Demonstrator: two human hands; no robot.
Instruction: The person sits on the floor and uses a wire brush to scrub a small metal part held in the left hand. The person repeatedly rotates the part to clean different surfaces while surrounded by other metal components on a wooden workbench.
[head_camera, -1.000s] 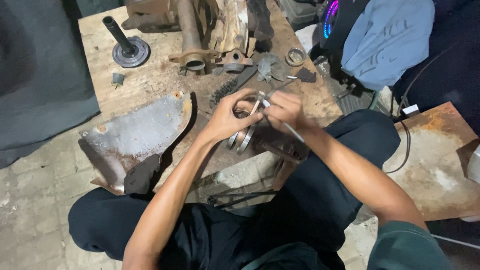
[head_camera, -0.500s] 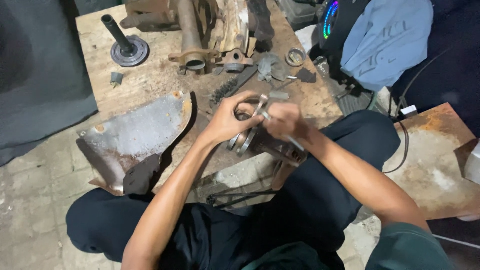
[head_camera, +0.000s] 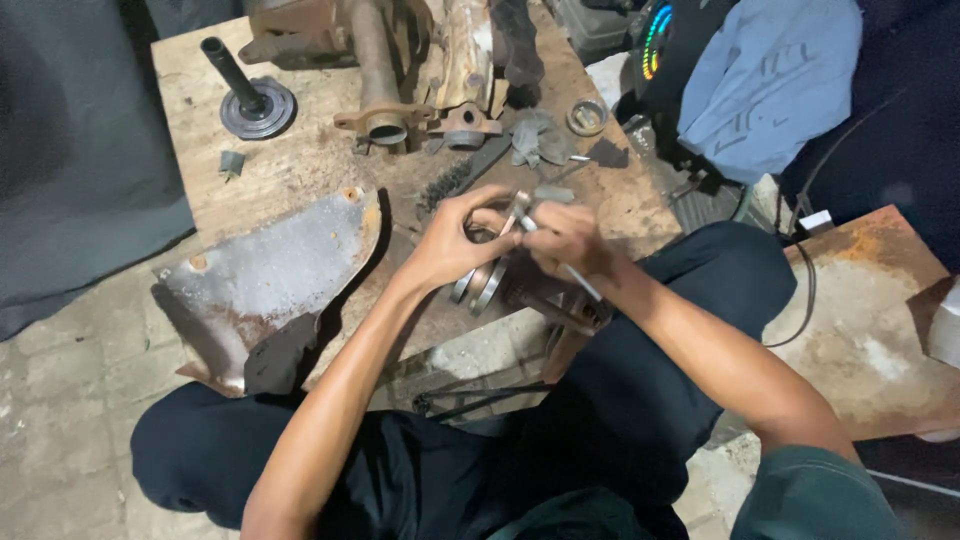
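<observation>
The left hand (head_camera: 450, 245) grips the stacked metal rings (head_camera: 482, 285) at the desk (head_camera: 300, 165) front edge. The right hand (head_camera: 568, 240) pinches a thin rod (head_camera: 580, 280) against them. Keep the rings steady; apply the rod squarely, with light pressure.

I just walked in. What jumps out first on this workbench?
At the middle, the left hand and the right hand meet over a ringed metal part at the wooden board's near edge. A curved grey metal plate lies to its left, and a rusty pipe assembly lies at the far edge.
</observation>
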